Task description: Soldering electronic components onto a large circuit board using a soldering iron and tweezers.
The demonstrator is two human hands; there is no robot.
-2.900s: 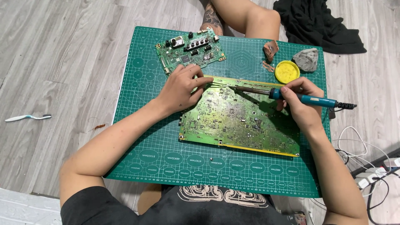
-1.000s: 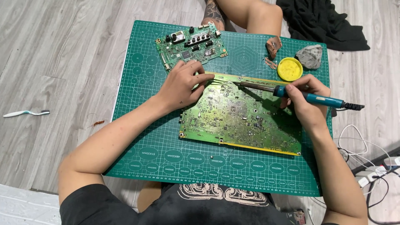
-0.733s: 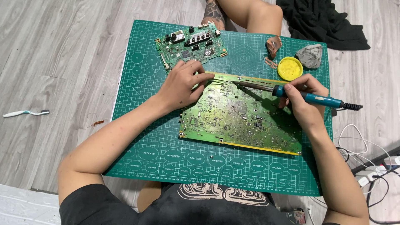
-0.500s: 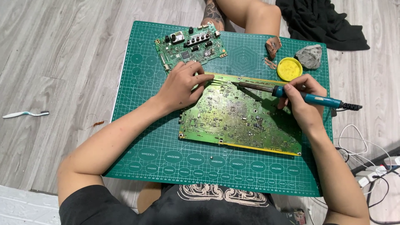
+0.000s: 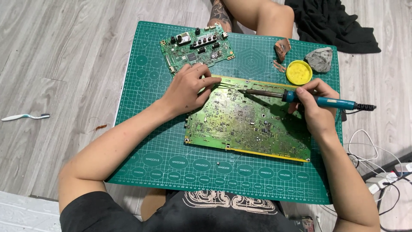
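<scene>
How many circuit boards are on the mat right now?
2. The large circuit board lies mid-mat under the left hand and the soldering iron held by the right hand. The small circuit board sits at the mat's far edge.
</scene>
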